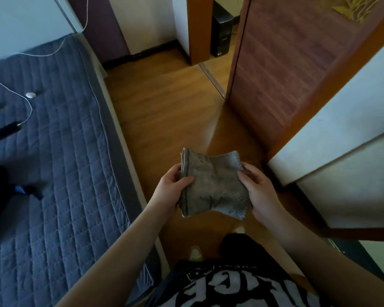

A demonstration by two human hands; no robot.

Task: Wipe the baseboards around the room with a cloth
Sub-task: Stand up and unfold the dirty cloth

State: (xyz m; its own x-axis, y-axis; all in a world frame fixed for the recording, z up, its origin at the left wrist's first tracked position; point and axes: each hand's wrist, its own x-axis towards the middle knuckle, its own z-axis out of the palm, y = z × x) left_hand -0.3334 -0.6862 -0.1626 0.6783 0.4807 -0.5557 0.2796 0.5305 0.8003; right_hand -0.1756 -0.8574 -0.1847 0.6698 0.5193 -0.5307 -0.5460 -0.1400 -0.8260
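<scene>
A folded grey cloth [213, 185] is held above the floor [164, 103], in the near middle of the view, between both hands. The left hand [171, 187] grips its left edge, with the thumb on top and the fingers curled below. The right hand [259, 191] grips the right edge in the same way, the thumb pressed on the upper face. The cloth is kept almost flat and is well apart from any wall.

A dark baseboard [151, 50] is seen at the far wall, and another strip [306, 202] runs along the wall on the right, near the door [297, 63]. Neither is touched yet, so it is judged that the wiping is not begun and the cloth is only being prepared.

Several things could go wrong from here. The cloth looks already soiled, so dirt may be smeared on the baseboard instead of removed, if a clean face is not turned outward. The fold may open when one hand is released, and then a loose corner would drag on the floor. On the left the bed [53, 140] stands close against the wall, so the baseboard behind it can be missed. A white cable [29, 107] lies on the bed and may be pulled if an arm is passed there. The open door hides part of the right wall, and this part may be forgotten too.
</scene>
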